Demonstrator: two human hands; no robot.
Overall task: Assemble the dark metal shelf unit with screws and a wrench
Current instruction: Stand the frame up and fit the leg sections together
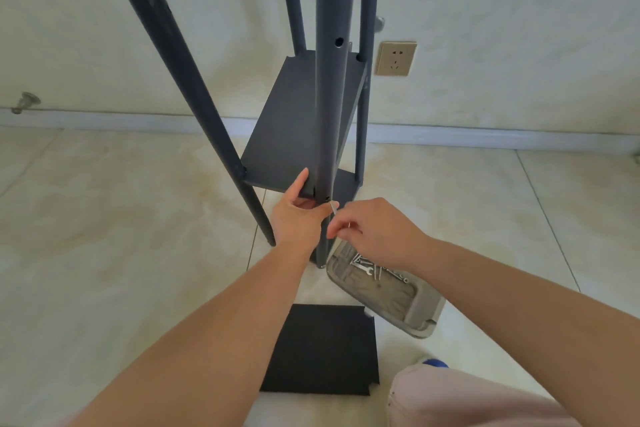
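The dark metal shelf unit (294, 121) stands on the tiled floor, its poles rising past the camera. One shelf panel is fixed between the poles, and a lower panel shows behind it. My left hand (299, 215) grips the front corner of that panel where it meets the near pole (332, 97). My right hand (374, 232) pinches a silver screw (334, 207), its tip at the hole low on the near pole. A wrench (365, 269) lies among loose screws in a grey tray (415, 308) on the floor.
A loose dark shelf panel (320, 350) lies flat on the floor near my knee (467, 399). A wall socket (396, 58) is on the wall behind the unit. A metal door stop (25, 102) sticks out at the left above the skirting.
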